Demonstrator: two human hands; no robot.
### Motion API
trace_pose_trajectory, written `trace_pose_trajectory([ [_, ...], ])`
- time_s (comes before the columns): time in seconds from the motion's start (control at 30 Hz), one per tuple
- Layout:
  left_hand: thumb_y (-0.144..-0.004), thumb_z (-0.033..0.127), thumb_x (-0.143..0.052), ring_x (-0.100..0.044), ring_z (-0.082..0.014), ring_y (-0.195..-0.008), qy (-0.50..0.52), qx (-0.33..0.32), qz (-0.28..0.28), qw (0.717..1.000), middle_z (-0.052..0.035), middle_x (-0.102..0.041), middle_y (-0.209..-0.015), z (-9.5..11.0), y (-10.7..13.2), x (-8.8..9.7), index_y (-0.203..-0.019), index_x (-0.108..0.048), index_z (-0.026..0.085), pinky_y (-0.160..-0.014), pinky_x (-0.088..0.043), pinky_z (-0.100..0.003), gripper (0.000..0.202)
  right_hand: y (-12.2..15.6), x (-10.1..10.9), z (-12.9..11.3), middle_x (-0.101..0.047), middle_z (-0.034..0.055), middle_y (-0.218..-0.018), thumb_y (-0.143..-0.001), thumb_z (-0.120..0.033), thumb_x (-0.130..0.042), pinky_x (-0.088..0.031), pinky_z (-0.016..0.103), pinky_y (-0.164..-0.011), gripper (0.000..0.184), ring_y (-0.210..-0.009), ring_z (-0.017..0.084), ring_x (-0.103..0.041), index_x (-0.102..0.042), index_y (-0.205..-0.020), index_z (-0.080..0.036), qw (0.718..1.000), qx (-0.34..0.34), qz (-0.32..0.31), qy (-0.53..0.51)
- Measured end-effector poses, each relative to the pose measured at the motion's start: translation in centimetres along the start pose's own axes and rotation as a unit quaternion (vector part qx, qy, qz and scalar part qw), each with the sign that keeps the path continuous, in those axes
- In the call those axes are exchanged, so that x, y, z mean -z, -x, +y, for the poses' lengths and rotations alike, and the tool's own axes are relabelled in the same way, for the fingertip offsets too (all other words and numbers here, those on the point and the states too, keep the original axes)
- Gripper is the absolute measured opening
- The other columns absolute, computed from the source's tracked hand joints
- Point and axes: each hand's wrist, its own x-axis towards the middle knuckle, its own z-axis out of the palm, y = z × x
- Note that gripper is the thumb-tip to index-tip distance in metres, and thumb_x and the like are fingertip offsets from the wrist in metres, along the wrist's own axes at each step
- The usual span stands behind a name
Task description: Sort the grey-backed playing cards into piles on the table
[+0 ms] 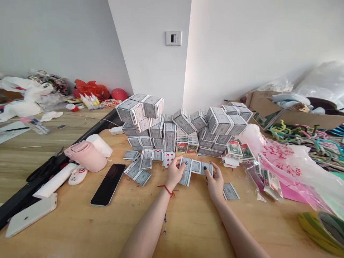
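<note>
Between my two hands on the wooden table [188,222] lies a short row of face-down playing cards [196,167]. My left hand [175,172], with a red string round its wrist, pinches the row's left end. At the right end, my right hand [214,181] has dark-nailed fingers curled onto the cards. More loose cards [139,168] lie scattered to the left, one showing red hearts [168,158]. A single face-down card [230,191] rests by my right wrist. Behind them rises a wall of stacked card blocks [182,127].
A black phone [108,184], a pink bottle [86,155], white tubes and a white phone [30,214] lie at left. Pink plastic bags [279,161], card packs [236,149], coloured cords [303,138] and a cardboard box [282,109] crowd the right. Tape rolls [322,229] sit bottom right.
</note>
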Motion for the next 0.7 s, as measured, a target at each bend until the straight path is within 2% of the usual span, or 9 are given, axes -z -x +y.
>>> trace_pose_trajectory([
  [0.07,-0.072,0.025,-0.057,-0.061,-0.0166,-0.079,0.000,-0.002,0.018,1.000,-0.0084,-0.064,-0.088,0.0,-0.1,0.1,-0.106,-0.051,0.015,-0.070,-0.047,-0.030,0.036,-0.1,-0.2,-0.5,-0.053,-0.0015,-0.066,-0.068,-0.042,-0.059,-0.033,0.021,-0.039,0.058,-0.045,0.008,-0.040,-0.044,-0.118,-0.020,0.999,-0.009,-0.029,-0.026],
  [0.2,-0.073,0.026,-0.056,-0.061,-0.0160,-0.076,-0.001,-0.009,0.045,0.999,-0.0075,-0.064,-0.086,0.0,-0.1,0.2,-0.107,-0.050,0.016,-0.068,-0.047,-0.029,0.037,-0.3,-0.4,-1.2,-0.045,-0.0072,-0.057,-0.070,-0.037,-0.058,-0.034,0.020,-0.037,0.065,-0.039,0.007,-0.038,-0.031,-0.128,-0.024,0.992,-0.010,-0.108,-0.072],
  [0.33,-0.072,0.026,-0.056,-0.060,-0.0160,-0.074,-0.002,-0.015,0.055,0.998,-0.0070,-0.063,-0.084,0.0,-0.1,0.2,-0.107,-0.050,0.016,-0.066,-0.046,-0.029,0.037,-0.4,-0.3,-1.2,-0.051,-0.0049,-0.061,-0.067,-0.035,-0.062,-0.040,0.024,-0.041,0.075,-0.043,0.009,-0.047,-0.025,-0.131,-0.022,0.983,-0.011,-0.159,-0.090],
  [0.53,-0.071,0.023,-0.057,-0.059,-0.0156,-0.073,-0.007,-0.011,0.067,0.998,-0.0063,-0.062,-0.081,0.1,-0.2,0.3,-0.106,-0.052,0.015,-0.066,-0.046,-0.029,0.036,-1.0,-0.1,-0.6,-0.053,-0.0047,-0.063,-0.062,-0.037,-0.067,-0.039,0.023,-0.040,0.083,-0.042,0.008,-0.046,-0.026,-0.132,-0.020,0.981,-0.036,-0.167,-0.086],
  [0.7,-0.071,0.023,-0.057,-0.059,-0.0164,-0.077,-0.006,-0.007,0.070,0.997,-0.0068,-0.062,-0.083,-0.2,-0.3,0.5,-0.105,-0.052,0.015,-0.067,-0.046,-0.029,0.035,-1.3,-0.2,-0.3,-0.054,-0.0046,-0.062,-0.060,-0.035,-0.068,-0.038,0.022,-0.039,0.083,-0.042,0.008,-0.046,-0.028,-0.131,-0.020,0.982,-0.030,-0.170,-0.079],
])
